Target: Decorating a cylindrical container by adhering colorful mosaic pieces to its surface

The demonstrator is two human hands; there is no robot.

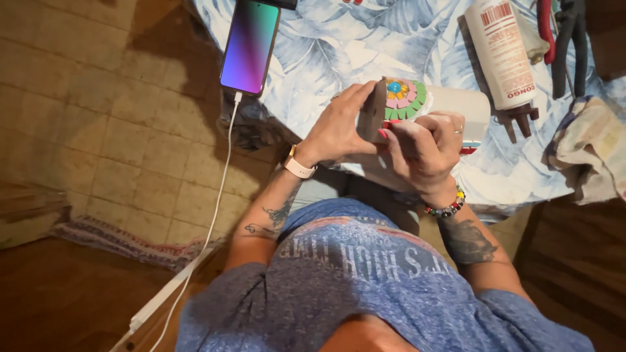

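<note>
Both my hands hold a small tan cardboard piece [375, 107] decorated with a paper flower [403, 99] in green, pink and yellow with a blue centre. My left hand [336, 127] grips the piece from its left side, fingers curled over the top edge. My right hand [424, 146] closes on it from the right and below, thumb pressing near the flower's lower edge. The piece is held just above the near edge of a table covered in a blue leaf-print cloth [339, 45].
A smartphone [250, 44] with a lit screen lies on the cloth at the left, its white charging cable [218, 189] hanging down to the floor. A white glue bottle [501, 52] lies at the right. A folded cloth [590, 150] sits at the far right. Tiled floor spreads left.
</note>
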